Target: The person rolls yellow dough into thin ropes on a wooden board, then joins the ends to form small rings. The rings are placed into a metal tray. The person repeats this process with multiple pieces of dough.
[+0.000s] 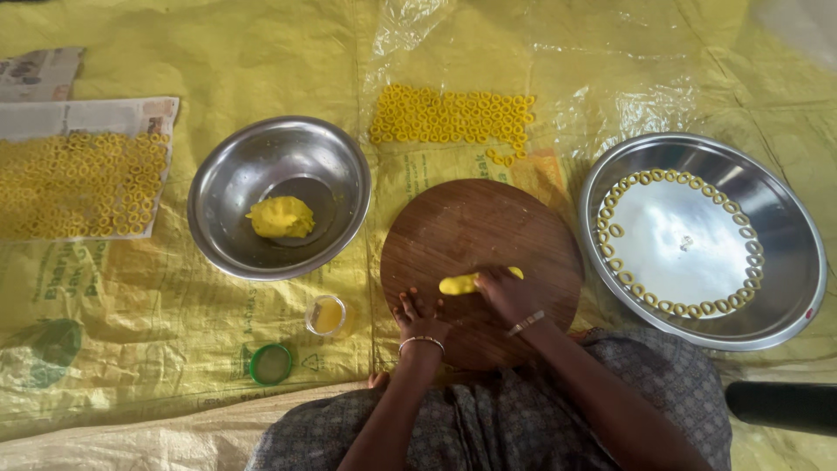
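Right hand [508,292] lies flat, fingers extended, pressing a yellow dough roll [462,283] on the round wooden board [475,231], left hand [418,318] resting open and empty at the board's near edge; finished dough rings [449,116] lie beyond the board, a dough lump [280,217] remains in the steel bowl [231,179] left of the board.

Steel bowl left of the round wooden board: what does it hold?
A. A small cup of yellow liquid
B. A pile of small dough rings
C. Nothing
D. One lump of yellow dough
D: the steel bowl holds a single lump of yellow dough; the dough rings lie outside it on the sheet.
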